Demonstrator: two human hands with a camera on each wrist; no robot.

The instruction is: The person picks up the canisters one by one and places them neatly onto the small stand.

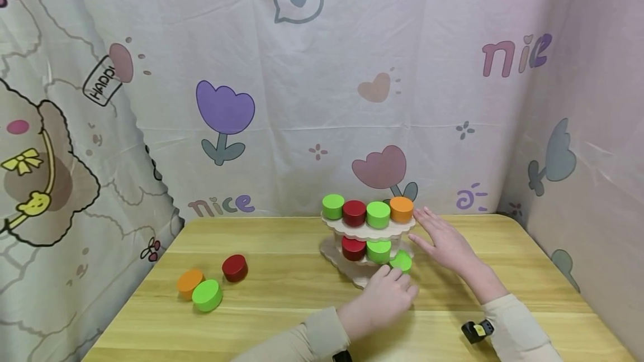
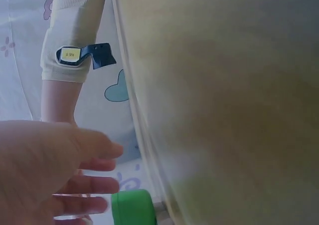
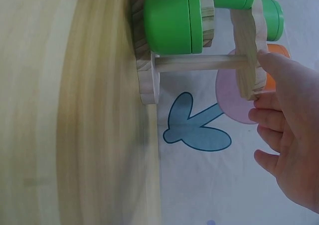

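Note:
A pale wooden two-tier stand with scalloped edges holds several short cylinders. On its upper tier sit an orange cylinder, a red cylinder and two green ones; red and green ones sit lower down. My left hand is in front of the stand, just below a green cylinder. In the left wrist view its fingers reach out loosely, with a green cylinder beyond the fingertips. My right hand has fairly straight fingers and touches the upper tier's right edge.
Loose on the table to the left lie an orange cylinder, a green cylinder and a red cylinder. A printed curtain hangs behind the table. A black wrist camera is strapped to the right sleeve.

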